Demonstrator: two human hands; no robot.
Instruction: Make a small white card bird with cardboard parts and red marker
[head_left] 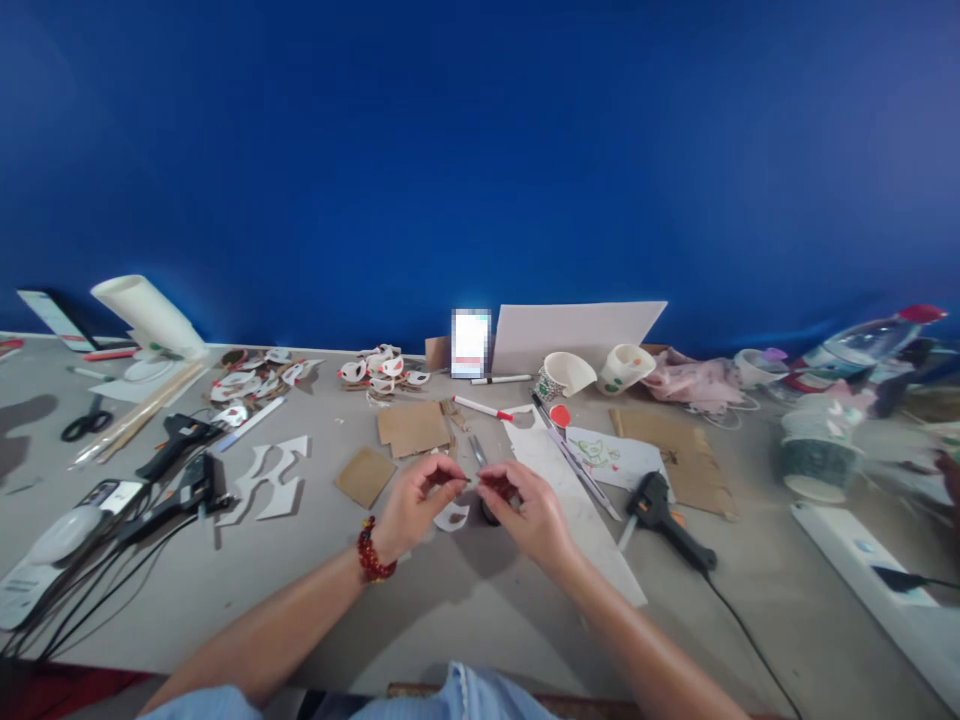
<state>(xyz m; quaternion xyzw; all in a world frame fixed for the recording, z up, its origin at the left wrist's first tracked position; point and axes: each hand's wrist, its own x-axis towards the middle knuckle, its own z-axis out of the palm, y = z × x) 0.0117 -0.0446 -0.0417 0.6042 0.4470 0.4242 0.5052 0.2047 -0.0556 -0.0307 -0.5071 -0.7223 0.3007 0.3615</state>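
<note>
My left hand (421,502), with a red bead bracelet at the wrist, is pinched closed at the thumb and fingertips. Facing it almost tip to tip, my right hand (531,508) is pinched closed too. Whatever lies between the fingertips is too small to make out. Just below them on the table is a curved white paper cut-out (451,516). Scissors (478,451) lie under and behind the right fingers, their handles partly hidden. Pieces of brown cardboard (365,477) sit to the left of the left hand.
Glue guns (664,515) lie on both sides with trailing cords. Several white-and-red paper pieces (381,368) are piled at the back left. Paper cups (566,375), a red marker (482,407), white paper sheets (592,530) and a power strip (870,575) stand or lie around.
</note>
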